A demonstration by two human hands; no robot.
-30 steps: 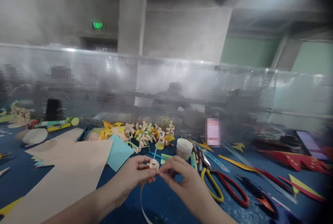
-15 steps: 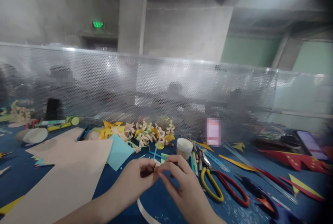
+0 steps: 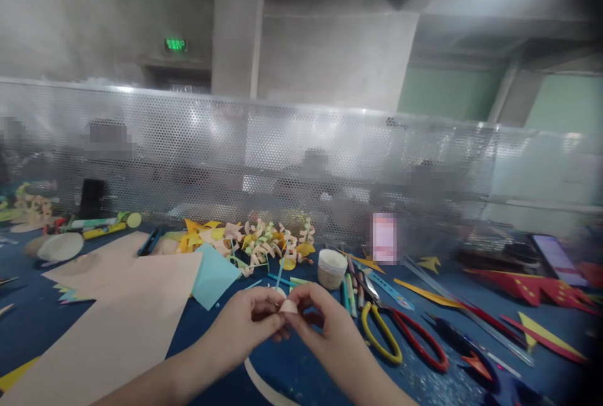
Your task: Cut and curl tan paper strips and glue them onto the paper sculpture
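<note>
Between my two hands is a small pale pink paper piece (image 3: 288,307), curved like a little cone. My left hand (image 3: 242,330) pinches it from the left, fingers curled. From the other side the thumb and fingers of my right hand (image 3: 332,330) close on it, and the fingertips of both hands nearly meet. Just behind stands a thin light blue strip (image 3: 280,273); its lower end is hidden. A pale curved paper strip (image 3: 261,384) lies on the blue table below my hands.
Large pale pink sheets (image 3: 117,312) and a light blue paper (image 3: 214,277) lie left. Curled paper pieces (image 3: 264,239) are heaped behind. On the right are a white cup (image 3: 331,269), scissors with yellow and red handles (image 3: 426,343) and a blue glue gun (image 3: 471,346). A perforated screen (image 3: 202,148) runs across.
My right fingers have closed in on the pale pink paper, which now shows as a rounded piece between my fingertips. My left hand keeps its pinch. The view has shifted slightly.
</note>
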